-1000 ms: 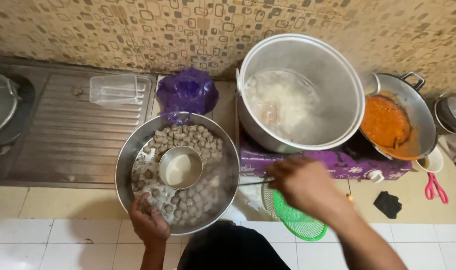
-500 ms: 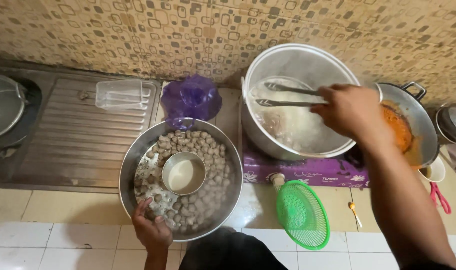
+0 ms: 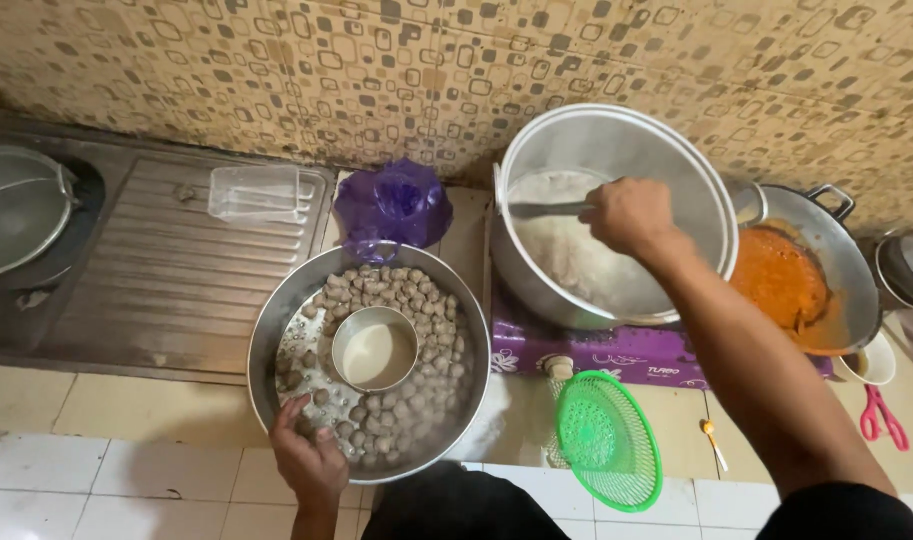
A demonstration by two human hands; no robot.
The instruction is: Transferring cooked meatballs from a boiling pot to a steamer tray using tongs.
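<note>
From the head view I see my right hand reaching into the big pot, fingers curled tight around a metal handle pointing to nine o'clock. My left hand grips the meatball bowl at its seven o'clock rim, fingers closed.

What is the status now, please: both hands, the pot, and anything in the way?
Left hand grips rim of meatball bowl. Right hand holds metal utensil inside big steaming pot. Nothing between them; green strainer lies off to the side.
</note>
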